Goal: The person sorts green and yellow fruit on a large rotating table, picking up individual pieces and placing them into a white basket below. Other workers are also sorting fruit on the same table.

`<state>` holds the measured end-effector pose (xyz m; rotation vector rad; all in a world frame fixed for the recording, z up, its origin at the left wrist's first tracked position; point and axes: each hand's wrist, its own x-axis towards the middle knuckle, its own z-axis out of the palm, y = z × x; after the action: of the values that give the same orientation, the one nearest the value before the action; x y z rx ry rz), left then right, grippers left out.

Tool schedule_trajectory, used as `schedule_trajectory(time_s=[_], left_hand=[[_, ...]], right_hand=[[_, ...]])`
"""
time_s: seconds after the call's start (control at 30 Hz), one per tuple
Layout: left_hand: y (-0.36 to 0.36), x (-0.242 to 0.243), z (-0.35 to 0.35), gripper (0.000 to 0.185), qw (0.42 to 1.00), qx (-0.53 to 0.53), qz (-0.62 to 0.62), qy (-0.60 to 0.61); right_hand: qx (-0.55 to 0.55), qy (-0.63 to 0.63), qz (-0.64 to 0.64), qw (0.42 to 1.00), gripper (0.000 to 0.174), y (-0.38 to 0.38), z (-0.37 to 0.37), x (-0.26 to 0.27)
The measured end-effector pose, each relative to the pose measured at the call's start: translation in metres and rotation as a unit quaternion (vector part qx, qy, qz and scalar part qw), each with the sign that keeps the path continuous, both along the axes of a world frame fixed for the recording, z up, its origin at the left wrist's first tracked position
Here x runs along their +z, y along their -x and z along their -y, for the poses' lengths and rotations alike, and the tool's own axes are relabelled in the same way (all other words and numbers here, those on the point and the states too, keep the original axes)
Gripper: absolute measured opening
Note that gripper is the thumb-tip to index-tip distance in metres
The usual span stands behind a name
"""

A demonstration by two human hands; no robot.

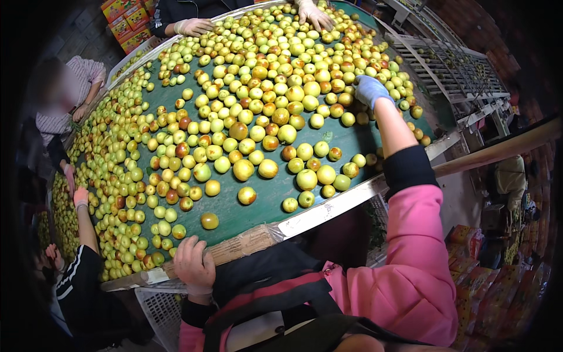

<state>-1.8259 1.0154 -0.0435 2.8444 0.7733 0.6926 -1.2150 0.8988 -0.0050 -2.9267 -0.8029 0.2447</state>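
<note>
Many green, yellow and red-brown jujube fruits (pixel 243 170) lie on a dark green conveyor belt (pixel 264 193). My right hand (pixel 373 90), in a bluish glove, reaches over the fruit at the belt's right side. Its fingers point down among the fruits and are partly hidden, so whether it holds one cannot be told. At the near edge, my left hand (pixel 194 264) rests on the cardboard-wrapped rim (pixel 246 242), with fingers a little apart and no fruit in it. A small green leaf (pixel 327 137) lies on the belt between the hands.
Co-workers' gloved hands (pixel 193 27) rest at the far edge, and other people's hands (pixel 81 197) reach in at the left. A white plastic crate (pixel 160 314) stands below the near rim. A slatted metal chute (pixel 453 70) and a pole (pixel 497 152) are at the right.
</note>
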Motion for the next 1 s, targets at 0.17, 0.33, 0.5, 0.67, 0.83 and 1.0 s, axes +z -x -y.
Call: schedule_trajectory(time_s=[0.17, 0.33, 0.5, 0.67, 0.83, 1.0], left_hand=[[-0.007, 0.010, -0.001, 0.033, 0.950, 0.063, 0.151, 0.267], [-0.066, 0.004, 0.002, 0.050, 0.194, -0.202, 0.373, 0.885], [-0.075, 0.019, 0.007, 0.050, 0.087, -0.003, 0.374, 0.923], [-0.021, 0.010, -0.024, 0.040, 0.107, -0.030, 0.394, 0.912], [-0.018, -0.003, -0.041, 0.039, 0.071, -0.145, 0.365, 0.917], [-0.009, -0.008, -0.053, 0.039, 0.049, -0.159, 0.377, 0.911]], right_hand=[[0.100, -0.505, -0.188, 0.836, 0.040, 0.147, 0.010, -0.018], [0.346, -0.457, -0.270, 0.774, 0.044, 0.335, -0.014, 0.005], [0.475, -0.295, -0.071, 0.826, 0.055, 0.372, -0.013, 0.012], [0.202, -0.099, 0.170, 0.959, 0.076, 0.287, 0.044, -0.023], [0.187, -0.062, 0.101, 0.975, 0.089, 0.267, 0.000, -0.029], [0.228, -0.112, -0.075, 0.964, 0.033, 0.268, -0.099, 0.033]])
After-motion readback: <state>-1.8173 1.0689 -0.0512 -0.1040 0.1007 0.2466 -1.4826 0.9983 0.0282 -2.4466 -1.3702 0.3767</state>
